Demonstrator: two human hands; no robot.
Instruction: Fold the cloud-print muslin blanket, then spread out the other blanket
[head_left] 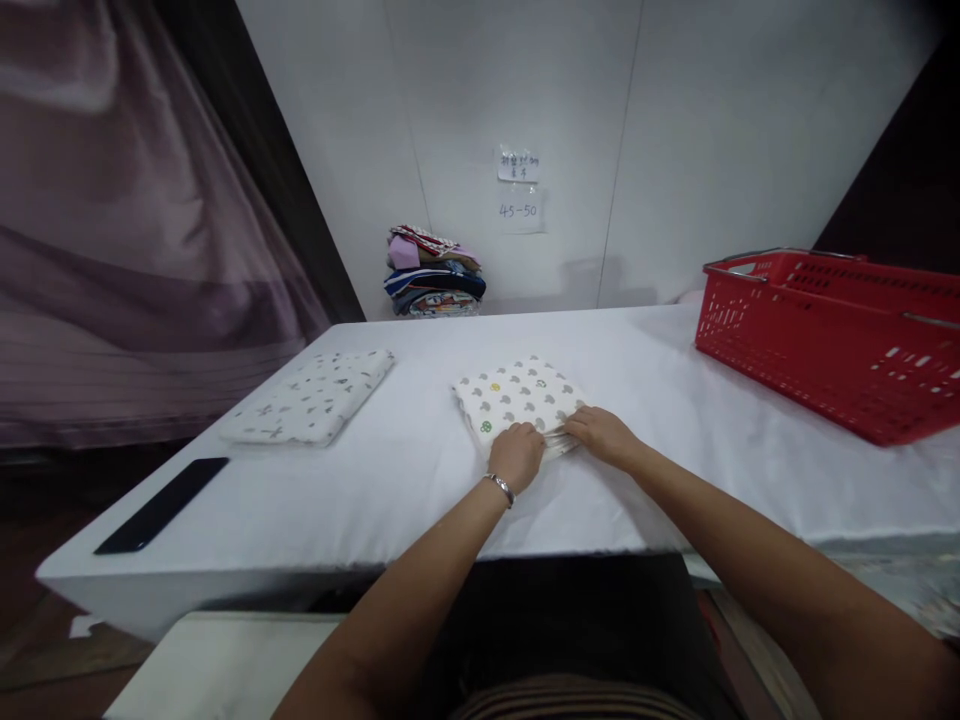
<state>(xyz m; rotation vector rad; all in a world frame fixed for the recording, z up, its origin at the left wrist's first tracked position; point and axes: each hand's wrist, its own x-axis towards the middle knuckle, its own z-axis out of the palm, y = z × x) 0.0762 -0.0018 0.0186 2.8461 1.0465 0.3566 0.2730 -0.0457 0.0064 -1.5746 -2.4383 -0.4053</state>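
The left hand (517, 455) and right hand (600, 435) grip the near edge of a folded cloth (517, 395), close to the front of the table (637, 370), thumbs hidden. A basket (817, 350) is cut off at right, white tabletop between it and the cloth. One sign (519, 211) reads "45-50"; the upper sign (519, 165) is hard to read.
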